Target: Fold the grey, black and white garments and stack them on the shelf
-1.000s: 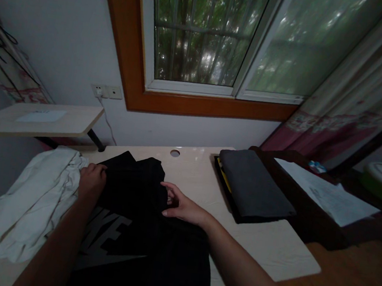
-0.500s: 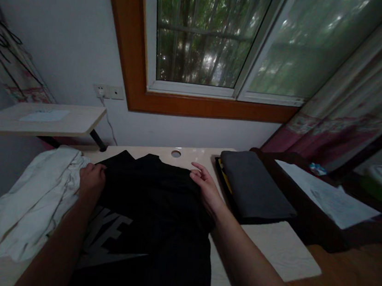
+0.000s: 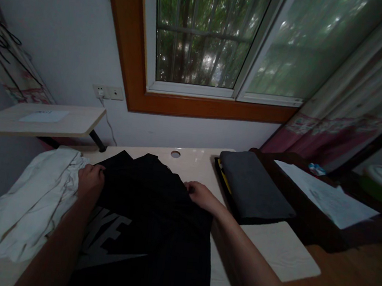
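A black T-shirt (image 3: 166,232) with a grey printed logo lies spread over the desk (image 3: 196,158), its lower part hanging toward me. My left hand (image 3: 91,180) is closed on the shirt's upper left edge, beside a heap of white cloth (image 3: 30,207). At the shirt's upper right edge, my right hand (image 3: 201,195) has its fingers pinched on the black fabric. The fingertips of both hands are partly hidden.
Folded grey cloth (image 3: 255,185) rests on a dark item at the right. Beneath it lies pale cloth (image 3: 278,251). A small raised shelf (image 3: 75,117) stands at the left, and a paper sheet (image 3: 320,196) lies on a dark surface at the far right.
My right hand has moved slightly down and left, and its spread fingers have closed on the shirt's edge, which now slopes lower there. My left hand stays nearly in place.
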### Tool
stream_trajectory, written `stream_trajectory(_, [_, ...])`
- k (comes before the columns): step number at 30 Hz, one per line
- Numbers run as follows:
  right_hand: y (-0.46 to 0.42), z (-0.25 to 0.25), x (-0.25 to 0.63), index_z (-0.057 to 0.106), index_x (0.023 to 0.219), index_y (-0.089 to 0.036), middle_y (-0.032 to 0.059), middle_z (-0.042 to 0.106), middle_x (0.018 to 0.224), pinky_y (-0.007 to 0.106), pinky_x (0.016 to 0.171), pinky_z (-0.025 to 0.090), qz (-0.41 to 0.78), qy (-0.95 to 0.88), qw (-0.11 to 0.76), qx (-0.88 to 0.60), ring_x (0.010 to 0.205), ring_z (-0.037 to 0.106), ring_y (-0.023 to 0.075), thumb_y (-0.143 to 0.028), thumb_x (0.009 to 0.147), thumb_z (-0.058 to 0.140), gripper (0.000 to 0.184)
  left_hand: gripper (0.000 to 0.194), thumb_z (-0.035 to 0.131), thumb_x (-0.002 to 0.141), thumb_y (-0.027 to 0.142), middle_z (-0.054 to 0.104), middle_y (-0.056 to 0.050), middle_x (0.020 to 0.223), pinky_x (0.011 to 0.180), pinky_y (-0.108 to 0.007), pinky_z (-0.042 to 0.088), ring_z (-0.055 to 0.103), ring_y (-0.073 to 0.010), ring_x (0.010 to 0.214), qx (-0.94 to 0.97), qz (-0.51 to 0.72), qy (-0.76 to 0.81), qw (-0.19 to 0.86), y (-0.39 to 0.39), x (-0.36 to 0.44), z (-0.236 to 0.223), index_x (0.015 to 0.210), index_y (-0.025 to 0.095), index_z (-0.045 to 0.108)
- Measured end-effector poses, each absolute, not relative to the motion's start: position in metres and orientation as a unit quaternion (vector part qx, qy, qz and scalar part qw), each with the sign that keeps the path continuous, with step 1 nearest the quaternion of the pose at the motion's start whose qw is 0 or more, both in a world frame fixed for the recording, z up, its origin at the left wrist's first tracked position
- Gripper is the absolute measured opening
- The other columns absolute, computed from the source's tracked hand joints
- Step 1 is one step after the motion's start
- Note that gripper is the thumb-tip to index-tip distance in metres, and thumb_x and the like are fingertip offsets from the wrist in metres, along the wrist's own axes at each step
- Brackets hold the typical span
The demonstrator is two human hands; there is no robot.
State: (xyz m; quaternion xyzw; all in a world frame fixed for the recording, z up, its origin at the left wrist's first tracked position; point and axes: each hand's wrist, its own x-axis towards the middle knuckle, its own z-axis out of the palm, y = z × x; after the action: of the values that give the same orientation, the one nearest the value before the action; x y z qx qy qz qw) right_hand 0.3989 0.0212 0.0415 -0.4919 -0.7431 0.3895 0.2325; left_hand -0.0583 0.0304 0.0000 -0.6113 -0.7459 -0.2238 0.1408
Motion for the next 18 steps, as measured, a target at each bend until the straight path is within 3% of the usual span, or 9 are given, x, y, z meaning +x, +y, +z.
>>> stream_trajectory(4, [0.011, 0.048, 0.389, 0.068, 0.087, -0.020, -0.0001, 0.064, 0.085, 0.028, 0.075, 0.044, 0.378, -0.821, 0.171, -0.393, 0.080, 0.058, 0.0175, -0.017, 0.072, 0.067, 0.015, 0.028, 0.043, 0.090, 0.022, 0.063, -0.011, 0.091, 0.096, -0.045, 0.037, 0.058, -0.0300, 0.104, -0.613, -0.227, -0.745, 0.137, 0.029, -0.057, 0.002, 0.100, 0.018, 0.069])
stream_trajectory(9, [0.000, 0.052, 0.370, 0.062, 0.089, -0.021, 0.0032, 0.060, 0.102, 0.033, 0.093, 0.042, 0.392, -0.848, 0.208, -0.291, 0.100, 0.056, 0.0205, -0.014, 0.074, 0.068, 0.018, 0.029, 0.042, 0.091, 0.023, 0.063, -0.011, 0.090, 0.096, -0.044, 0.037, 0.058, -0.0303, 0.102, -0.614, -0.219, -0.743, 0.148, 0.028, -0.056, 0.004, 0.101, 0.019, 0.069])
stream_trajectory(14, [-0.007, 0.057, 0.366, 0.055, 0.099, -0.023, -0.0012, 0.056, 0.094, 0.029, 0.083, 0.042, 0.505, -0.778, 0.216, -0.305, 0.088, 0.054, 0.0164, -0.025, 0.090, 0.057, 0.010, 0.030, 0.041, 0.092, 0.022, 0.064, -0.011, 0.090, 0.093, -0.044, 0.038, 0.059, -0.0302, 0.101, -0.622, -0.217, -0.737, 0.150, 0.028, -0.057, 0.003, 0.100, 0.017, 0.070])
stream_trajectory(18, [-0.004, 0.064, 0.369, 0.049, 0.102, -0.024, -0.0039, 0.053, 0.089, 0.028, 0.078, 0.042, 0.576, -0.669, 0.296, -0.365, 0.083, 0.050, 0.0150, -0.046, 0.094, 0.057, 0.025, 0.031, 0.041, 0.092, 0.023, 0.065, -0.011, 0.089, 0.091, -0.044, 0.039, 0.060, -0.0301, 0.098, -0.622, -0.210, -0.740, 0.147, 0.029, -0.059, 0.003, 0.101, 0.017, 0.070])
